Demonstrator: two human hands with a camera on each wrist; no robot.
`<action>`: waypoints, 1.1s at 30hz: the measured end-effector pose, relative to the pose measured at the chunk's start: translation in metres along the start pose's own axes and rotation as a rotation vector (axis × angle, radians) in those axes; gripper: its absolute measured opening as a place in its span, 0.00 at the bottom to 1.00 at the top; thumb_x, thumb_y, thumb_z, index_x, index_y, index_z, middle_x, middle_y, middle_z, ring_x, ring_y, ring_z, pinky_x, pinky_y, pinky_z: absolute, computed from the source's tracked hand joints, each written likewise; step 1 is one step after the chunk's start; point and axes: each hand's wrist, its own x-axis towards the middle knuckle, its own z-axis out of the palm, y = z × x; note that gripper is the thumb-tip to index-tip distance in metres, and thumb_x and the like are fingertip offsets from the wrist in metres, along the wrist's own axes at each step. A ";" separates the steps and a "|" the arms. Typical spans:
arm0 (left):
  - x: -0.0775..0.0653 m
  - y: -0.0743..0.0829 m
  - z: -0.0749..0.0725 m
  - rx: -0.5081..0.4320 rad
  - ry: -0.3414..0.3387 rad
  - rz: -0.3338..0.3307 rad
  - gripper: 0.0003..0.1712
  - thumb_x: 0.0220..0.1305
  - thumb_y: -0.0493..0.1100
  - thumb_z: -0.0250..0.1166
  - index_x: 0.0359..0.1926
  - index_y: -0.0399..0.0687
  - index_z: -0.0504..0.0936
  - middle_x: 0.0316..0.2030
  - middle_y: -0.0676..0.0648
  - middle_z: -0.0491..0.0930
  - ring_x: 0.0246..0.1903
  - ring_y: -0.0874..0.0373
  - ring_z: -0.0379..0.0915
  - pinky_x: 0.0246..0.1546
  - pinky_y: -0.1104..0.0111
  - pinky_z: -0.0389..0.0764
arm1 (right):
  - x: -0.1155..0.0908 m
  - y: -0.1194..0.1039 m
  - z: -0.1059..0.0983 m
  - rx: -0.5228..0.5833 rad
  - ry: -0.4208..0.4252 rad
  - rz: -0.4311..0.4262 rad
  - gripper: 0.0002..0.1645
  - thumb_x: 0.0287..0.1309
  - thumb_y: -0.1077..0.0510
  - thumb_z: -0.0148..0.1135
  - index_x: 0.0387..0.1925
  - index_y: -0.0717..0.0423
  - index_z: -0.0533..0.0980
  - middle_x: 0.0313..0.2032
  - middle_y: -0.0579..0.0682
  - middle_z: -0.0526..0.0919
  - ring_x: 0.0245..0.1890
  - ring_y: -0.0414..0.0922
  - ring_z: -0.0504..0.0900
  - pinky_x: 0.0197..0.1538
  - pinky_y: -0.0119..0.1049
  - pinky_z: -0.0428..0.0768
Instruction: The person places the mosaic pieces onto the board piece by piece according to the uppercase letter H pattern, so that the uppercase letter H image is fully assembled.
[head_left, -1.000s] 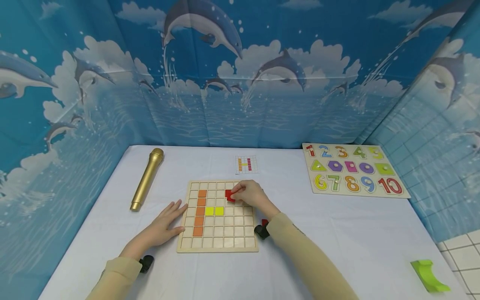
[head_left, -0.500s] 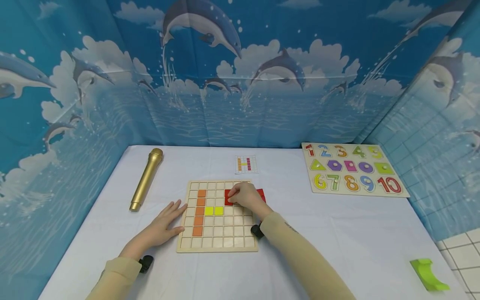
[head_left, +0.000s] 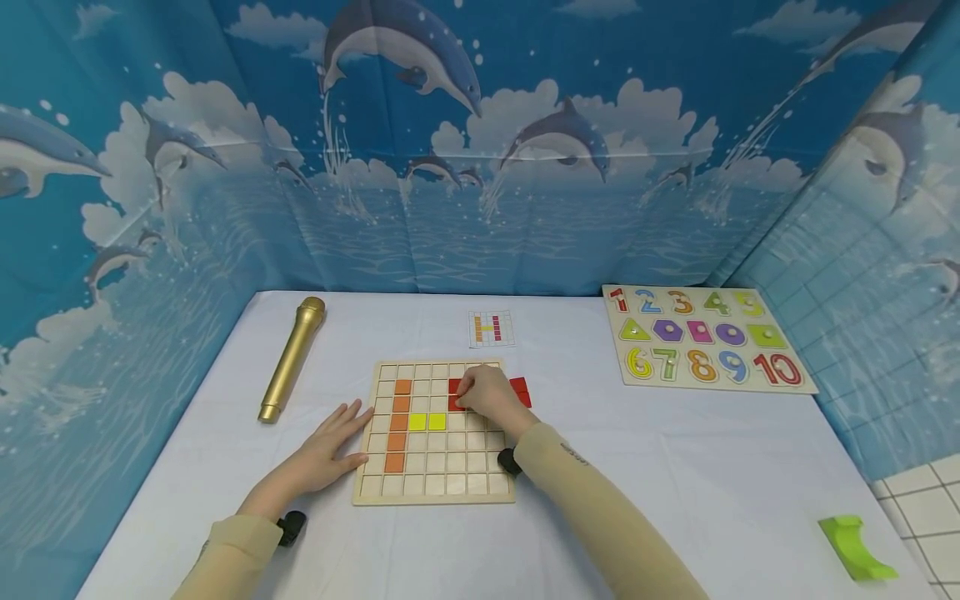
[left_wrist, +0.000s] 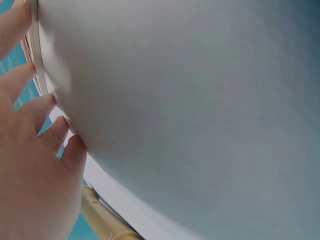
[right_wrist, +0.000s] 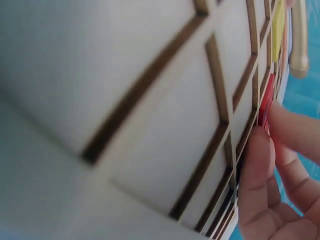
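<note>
A wooden grid board [head_left: 435, 501] lies flat on the table. It carries a column of several orange square tiles [head_left: 398, 422] and two yellow square tiles [head_left: 427, 422]. My left hand [head_left: 318, 457] rests beside the board, fingers spread and fingertips touching its left edge. Over the upper right cells, my right hand [head_left: 492, 396] pinches a red square tile [right_wrist: 266, 102] between thumb and finger, low at the grid. Another red square tile [head_left: 453, 385] sits just above it, partly covered by the fingers. Loose red tiles [head_left: 521, 390] lie right of the board, partly behind the hand.
A small pattern card [head_left: 492, 329] with an H of colored squares lies behind the board. At the left is a gold microphone [head_left: 292, 358]. A number-and-shape puzzle [head_left: 711, 342] lies at the back right, and a green curved block [head_left: 857, 548] at the front right.
My right hand and forearm have shifted slightly left, with the red tile brought down at the grid. Loose red tiles now show beyond the wrist. The left hand has stayed put.
</note>
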 end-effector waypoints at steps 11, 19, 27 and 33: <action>0.001 -0.002 -0.001 0.011 0.002 0.010 0.41 0.65 0.48 0.66 0.75 0.47 0.59 0.76 0.36 0.48 0.75 0.33 0.38 0.70 0.35 0.50 | -0.017 0.014 -0.033 0.121 -0.028 0.028 0.08 0.54 0.55 0.72 0.32 0.53 0.80 0.29 0.47 0.81 0.30 0.43 0.77 0.33 0.30 0.73; 0.000 0.000 -0.002 0.006 0.000 0.009 0.41 0.65 0.48 0.66 0.75 0.47 0.60 0.76 0.35 0.48 0.75 0.32 0.38 0.70 0.35 0.50 | -0.041 0.043 -0.050 0.131 0.014 0.014 0.07 0.55 0.57 0.70 0.34 0.54 0.81 0.30 0.48 0.81 0.31 0.42 0.76 0.36 0.31 0.73; 0.000 0.000 -0.003 0.006 -0.002 0.004 0.41 0.66 0.48 0.65 0.75 0.47 0.59 0.76 0.35 0.48 0.75 0.32 0.38 0.70 0.35 0.50 | -0.063 0.071 -0.059 0.149 0.014 0.058 0.07 0.56 0.59 0.70 0.36 0.55 0.81 0.31 0.48 0.82 0.31 0.42 0.77 0.35 0.30 0.76; 0.001 -0.001 -0.001 0.003 0.000 0.004 0.41 0.65 0.49 0.66 0.75 0.47 0.60 0.76 0.35 0.49 0.75 0.32 0.39 0.70 0.35 0.49 | -0.073 0.080 -0.061 0.175 -0.010 0.056 0.08 0.56 0.60 0.69 0.38 0.57 0.80 0.32 0.49 0.82 0.29 0.42 0.76 0.34 0.33 0.79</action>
